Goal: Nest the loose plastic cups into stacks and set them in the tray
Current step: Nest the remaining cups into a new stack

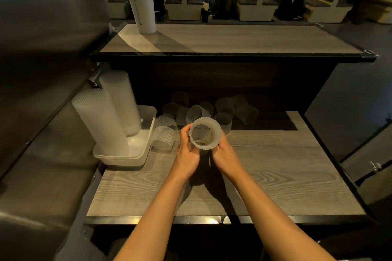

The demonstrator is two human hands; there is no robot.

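Over the middle of the worktop, I hold a short stack of ribbed cups in both hands. Left hand curled round its left wall; right hand curled round the right wall and underside. Mouth tilted up toward me, so I look straight down the bore; the stack's long axis runs from my face down and away. How many cups are nested, I cannot tell.

Loose cups: a cluster just beyond the hands, in shadow under the upper shelf, several on their sides. Two more lie to the left, between my left hand and the tray.

Tray: at the left edge of the worktop, near my left hand, well clear of the right. Two tall stacks already stand in it.

Judgement: stack not yet finished; the next cup lies straight ahead, equally reachable by either hand.
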